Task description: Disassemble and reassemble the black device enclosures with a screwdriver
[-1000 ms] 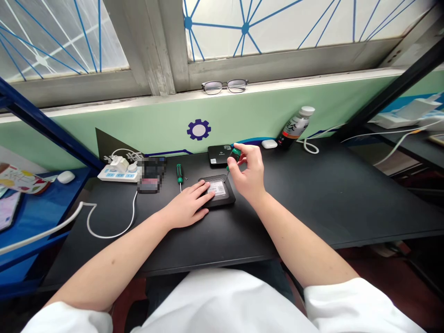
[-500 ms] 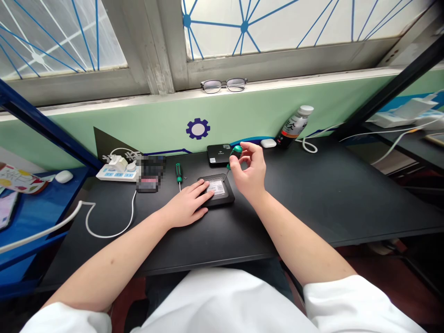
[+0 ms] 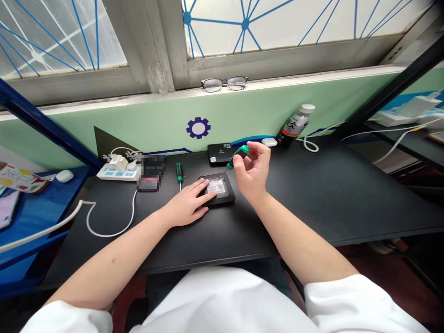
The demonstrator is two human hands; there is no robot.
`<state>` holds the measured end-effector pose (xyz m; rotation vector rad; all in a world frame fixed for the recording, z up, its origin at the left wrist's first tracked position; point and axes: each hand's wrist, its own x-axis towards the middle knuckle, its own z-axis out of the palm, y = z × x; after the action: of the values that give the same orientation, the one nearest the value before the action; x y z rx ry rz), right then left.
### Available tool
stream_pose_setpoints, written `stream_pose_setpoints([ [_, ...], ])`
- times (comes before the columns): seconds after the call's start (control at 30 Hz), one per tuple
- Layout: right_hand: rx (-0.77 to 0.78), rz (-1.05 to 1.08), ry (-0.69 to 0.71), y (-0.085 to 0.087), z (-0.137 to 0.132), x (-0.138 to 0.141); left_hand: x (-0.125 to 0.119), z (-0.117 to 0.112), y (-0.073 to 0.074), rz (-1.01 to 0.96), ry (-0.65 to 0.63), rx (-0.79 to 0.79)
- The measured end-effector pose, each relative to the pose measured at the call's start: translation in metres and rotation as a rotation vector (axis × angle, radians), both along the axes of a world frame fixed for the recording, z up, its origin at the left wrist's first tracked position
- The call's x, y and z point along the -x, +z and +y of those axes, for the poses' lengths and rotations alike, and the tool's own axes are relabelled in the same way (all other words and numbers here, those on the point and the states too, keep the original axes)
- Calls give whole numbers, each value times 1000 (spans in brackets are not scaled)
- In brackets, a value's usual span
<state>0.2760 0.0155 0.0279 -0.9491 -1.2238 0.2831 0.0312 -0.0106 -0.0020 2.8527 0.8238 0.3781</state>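
Observation:
A black rectangular drive case [image 3: 227,200] lies on the desk, with a white-labelled panel [image 3: 217,186] inside its frame. Spread flat over its left side is my left hand [image 3: 190,203], fingertips resting on the panel's edge. My right hand [image 3: 254,171] grips a screwdriver [image 3: 239,156] by its green and black handle. The tool leans to the right, its thin shaft pointing down toward the case's far right corner; whether its tip touches is too small to tell. A second green and black screwdriver [image 3: 179,172] lies left of the case, beside a tiny metal piece [image 3: 185,176].
Behind the case sits a black box [image 3: 218,155]. A bottle [image 3: 296,124] and a white earbud case [image 3: 269,142] stand along the wall. On the left are a power strip [image 3: 118,172], a blurred-out item [image 3: 150,173] and a white cable [image 3: 104,236]. Glasses [image 3: 225,84] rest on the sill.
My right hand has shifted slightly right, and the screwdriver in it leans over more, its shaft higher near the corner. My left hand stays in place on the case.

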Motion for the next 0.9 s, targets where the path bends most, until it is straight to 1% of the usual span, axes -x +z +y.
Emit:
stream_pose_setpoints([
  [0.07, 24, 32, 47, -2, -2, 5, 0, 0, 0, -6, 3, 4],
  [0.2, 8, 62, 124, -6, -5, 11, -1, 1, 0, 5, -1, 14],
  [0.5, -17, 58, 126, -3, -8, 11, -4, -2, 4, 33, 54, 37],
  [0.57, -17, 63, 109, -1, -7, 10, -3, -3, 4, 18, 111, 15],
  [0.6, -15, 66, 99, -1, -7, 10, -3, -3, 4, 4, 161, -7],
  [0.7, -7, 57, 91, 0, -6, 8, -3, -1, 3, -36, 361, -94],
  [0.77, -1, 33, 104, -1, -6, 7, -3, 1, 2, -26, 471, -137],
  [0.83, 3, 7, 117, -2, -5, 6, -4, 3, 1, 9, 528, -148],
  [0.9, 2, -10, 121, -4, -5, 5, -5, 4, 0, 42, 554, -143],
])
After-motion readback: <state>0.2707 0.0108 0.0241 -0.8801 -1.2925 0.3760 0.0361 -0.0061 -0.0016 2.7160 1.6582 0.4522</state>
